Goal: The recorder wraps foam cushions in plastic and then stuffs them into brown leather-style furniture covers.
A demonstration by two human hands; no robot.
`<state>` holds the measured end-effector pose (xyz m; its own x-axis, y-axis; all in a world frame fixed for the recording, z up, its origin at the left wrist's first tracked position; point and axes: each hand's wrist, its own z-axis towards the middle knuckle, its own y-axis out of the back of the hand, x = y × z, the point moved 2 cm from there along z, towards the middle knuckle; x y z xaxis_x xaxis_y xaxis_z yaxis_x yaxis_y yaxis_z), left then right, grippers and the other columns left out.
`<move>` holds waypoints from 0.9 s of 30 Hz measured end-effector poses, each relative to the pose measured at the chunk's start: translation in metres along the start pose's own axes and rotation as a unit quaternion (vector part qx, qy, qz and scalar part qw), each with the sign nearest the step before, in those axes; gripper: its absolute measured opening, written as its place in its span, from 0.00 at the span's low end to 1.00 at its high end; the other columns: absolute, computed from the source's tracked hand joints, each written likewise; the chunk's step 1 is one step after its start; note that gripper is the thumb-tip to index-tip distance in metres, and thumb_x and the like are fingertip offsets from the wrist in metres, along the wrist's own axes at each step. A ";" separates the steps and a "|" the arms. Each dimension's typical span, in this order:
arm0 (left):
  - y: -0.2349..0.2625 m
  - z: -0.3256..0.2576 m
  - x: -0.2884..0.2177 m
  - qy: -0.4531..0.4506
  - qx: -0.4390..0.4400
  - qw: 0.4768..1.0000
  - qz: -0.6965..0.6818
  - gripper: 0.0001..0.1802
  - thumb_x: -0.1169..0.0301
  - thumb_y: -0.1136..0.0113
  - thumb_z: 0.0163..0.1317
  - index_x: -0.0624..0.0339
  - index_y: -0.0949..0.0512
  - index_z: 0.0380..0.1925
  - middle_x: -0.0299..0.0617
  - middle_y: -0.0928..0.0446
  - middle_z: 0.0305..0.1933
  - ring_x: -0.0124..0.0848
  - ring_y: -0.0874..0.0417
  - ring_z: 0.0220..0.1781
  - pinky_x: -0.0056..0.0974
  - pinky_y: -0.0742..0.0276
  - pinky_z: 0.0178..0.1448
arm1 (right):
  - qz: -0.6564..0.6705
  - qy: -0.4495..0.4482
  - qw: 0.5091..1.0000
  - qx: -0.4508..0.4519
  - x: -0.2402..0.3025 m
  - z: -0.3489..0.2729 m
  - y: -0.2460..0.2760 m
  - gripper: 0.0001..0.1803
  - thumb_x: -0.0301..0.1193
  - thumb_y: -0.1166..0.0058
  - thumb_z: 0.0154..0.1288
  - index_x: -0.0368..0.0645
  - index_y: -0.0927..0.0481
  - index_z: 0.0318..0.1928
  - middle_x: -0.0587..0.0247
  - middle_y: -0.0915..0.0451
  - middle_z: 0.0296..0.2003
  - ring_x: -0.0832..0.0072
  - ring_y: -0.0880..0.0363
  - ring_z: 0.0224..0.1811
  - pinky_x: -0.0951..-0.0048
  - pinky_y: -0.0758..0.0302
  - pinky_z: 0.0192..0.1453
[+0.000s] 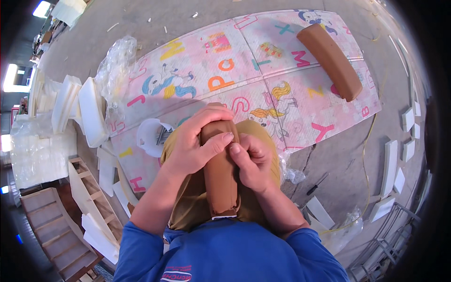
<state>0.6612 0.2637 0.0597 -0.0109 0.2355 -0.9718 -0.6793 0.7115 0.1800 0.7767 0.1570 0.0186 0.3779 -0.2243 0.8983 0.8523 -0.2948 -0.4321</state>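
Observation:
A long padded piece covered in brown upholstery (220, 183) lies lengthwise across my lap, its near end against my blue shirt. My left hand (199, 134) is wrapped over its far end, the thumb lying on top. On the right edge near that same end, my right hand (253, 162) grips the cover, thumb above and fingers curled at the side. Both thumbs come close together there. The underside of the piece is hidden. Another brown padded piece (331, 61), slightly curved, rests on the far right of the patterned play mat (197, 66).
A white tub (149, 137) with metal strips stands left of my knee. Crumpled clear plastic (117, 70) and white foam blocks (92, 113) lie to the left, near a wooden frame (91, 195). To the right are a screwdriver (317, 184), a yellow hose (364, 160) and foam pieces (389, 167).

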 end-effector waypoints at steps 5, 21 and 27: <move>-0.001 0.007 -0.011 -0.012 0.018 0.999 0.033 0.17 0.72 0.36 0.52 0.67 0.23 0.42 0.47 0.23 0.45 0.37 0.24 0.51 0.39 0.31 0.57 | -0.038 -0.069 0.996 -0.046 0.011 0.010 0.014 0.13 0.29 0.51 0.69 0.41 0.29 0.25 0.75 0.32 0.23 0.87 0.38 0.26 0.82 0.39 0.29; -0.002 -0.018 0.016 0.047 -0.048 0.997 -0.046 0.39 0.42 0.50 0.63 0.65 0.35 0.60 0.46 0.31 0.59 0.33 0.32 0.62 0.39 0.40 0.66 | -0.008 -0.119 0.989 -0.087 0.004 -0.013 0.037 0.14 0.36 0.56 0.73 0.42 0.29 0.31 0.73 0.30 0.22 0.86 0.37 0.19 0.82 0.38 0.24; -0.028 -0.030 0.014 -0.066 -0.120 0.991 0.002 0.30 0.57 0.43 0.57 0.66 0.32 0.54 0.50 0.32 0.56 0.43 0.33 0.60 0.44 0.42 0.66 | -0.161 -0.105 0.981 0.000 0.023 -0.056 0.024 0.23 0.40 0.45 0.65 0.36 0.32 0.51 0.57 0.27 0.44 0.72 0.27 0.44 0.71 0.29 0.46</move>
<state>0.6580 0.2271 0.0368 0.0708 0.3338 -0.9400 -0.8350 0.5354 0.1272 0.7858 0.0927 0.0239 0.1551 0.0770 0.9849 0.9399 -0.3186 -0.1231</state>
